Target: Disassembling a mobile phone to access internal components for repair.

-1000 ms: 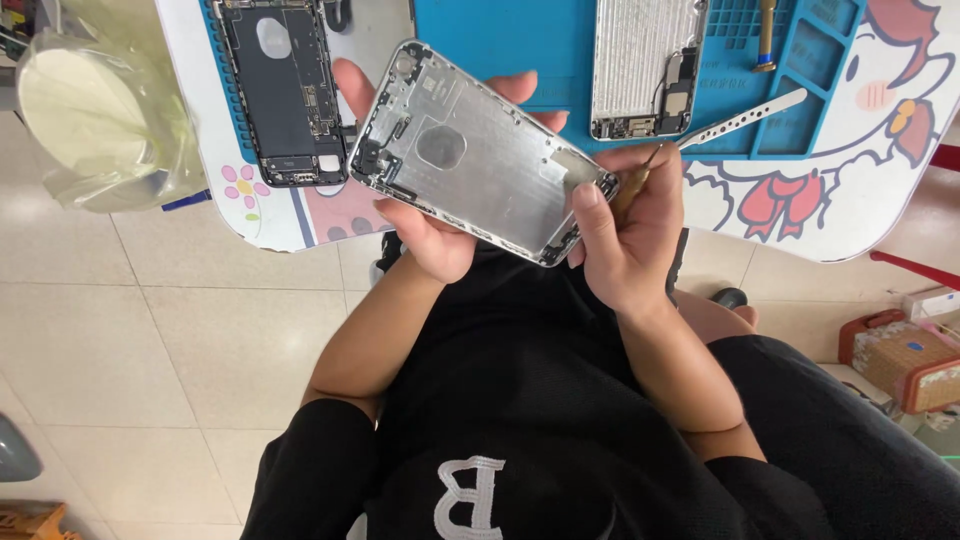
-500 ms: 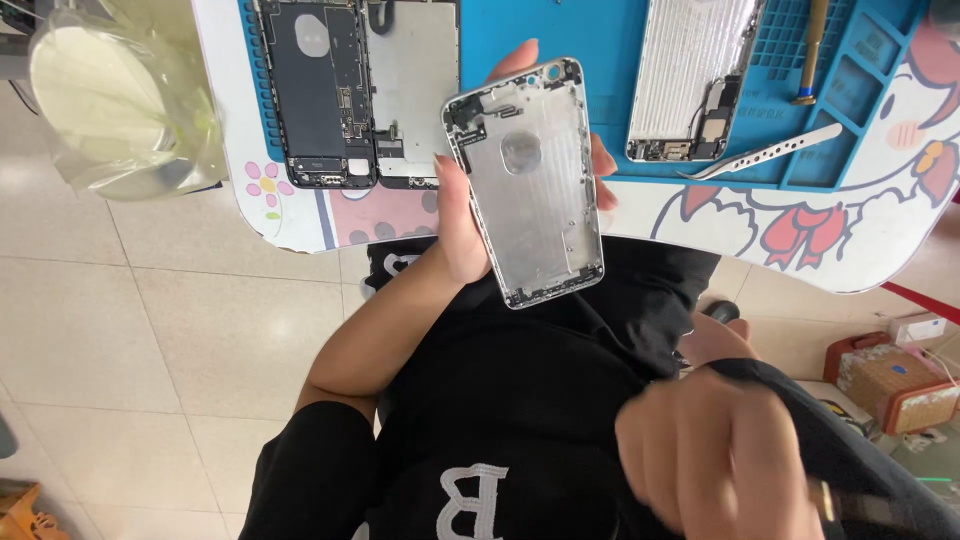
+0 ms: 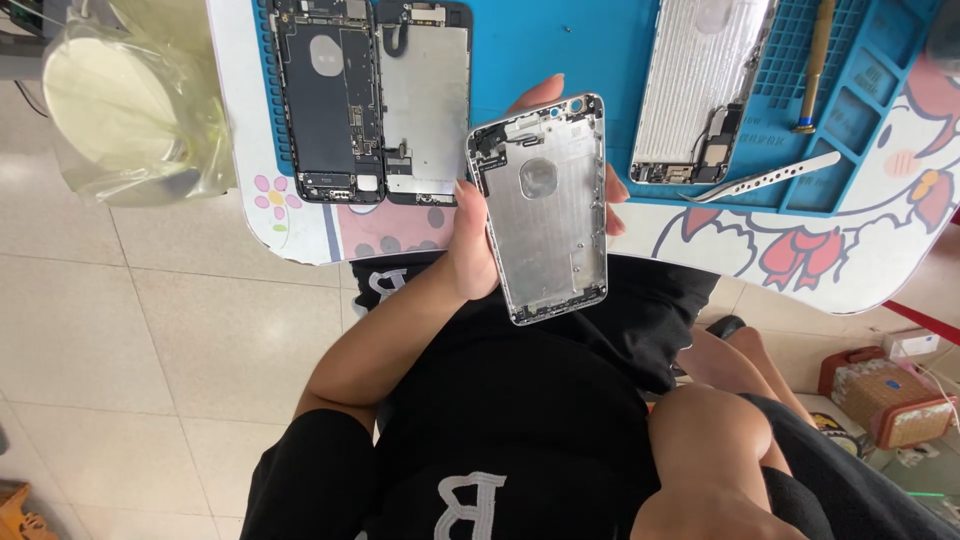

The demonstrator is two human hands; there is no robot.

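My left hand (image 3: 478,250) grips a bare silver phone back housing (image 3: 545,210) from behind, with the fingers wrapped around both long edges. The housing's inner side faces me, camera end up. It hovers upright over the near edge of the table (image 3: 850,270), above my lap. My right hand is out of sight; only a bent bare arm (image 3: 705,440) shows at the lower right. On the blue work mat (image 3: 540,40) beyond the housing lie an opened black phone body (image 3: 325,100) and its flipped screen panel (image 3: 428,100).
A second silver housing (image 3: 700,90), metal tweezers (image 3: 765,178) and a wooden-handled screwdriver (image 3: 815,65) lie on the right of the mat. A plastic-lined bin (image 3: 130,100) stands left of the table. A small woven box (image 3: 885,395) sits on the tiled floor at the right.
My right hand let go of the housing, dropped toward my lap and left the view. My left hand turned the housing from tilted to upright and moved it right.
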